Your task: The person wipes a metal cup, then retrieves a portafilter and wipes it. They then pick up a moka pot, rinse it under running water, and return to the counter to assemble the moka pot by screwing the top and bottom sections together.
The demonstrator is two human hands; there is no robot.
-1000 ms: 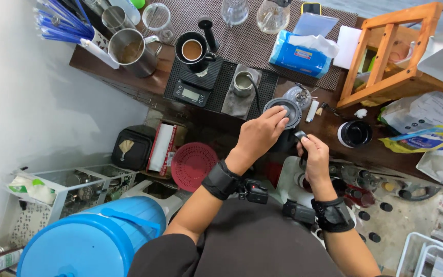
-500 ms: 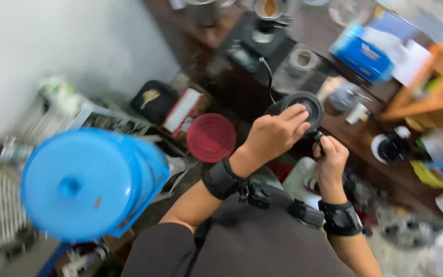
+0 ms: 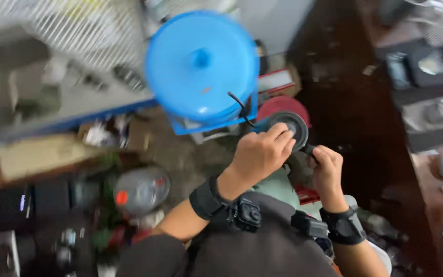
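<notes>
**Both hands on the round black filter holder**

Swinging left since the earlier frame, our view now puts the big blue water jug (image 3: 201, 64) just above the grip. Our left hand (image 3: 260, 156) closes over the rim of the round black holder (image 3: 289, 128); our right hand (image 3: 326, 166) is wrapped tight round its handle. A red round lid (image 3: 282, 105) lies just behind it. A red-labelled grey bottle (image 3: 140, 191) sits well left, blurred.
</notes>
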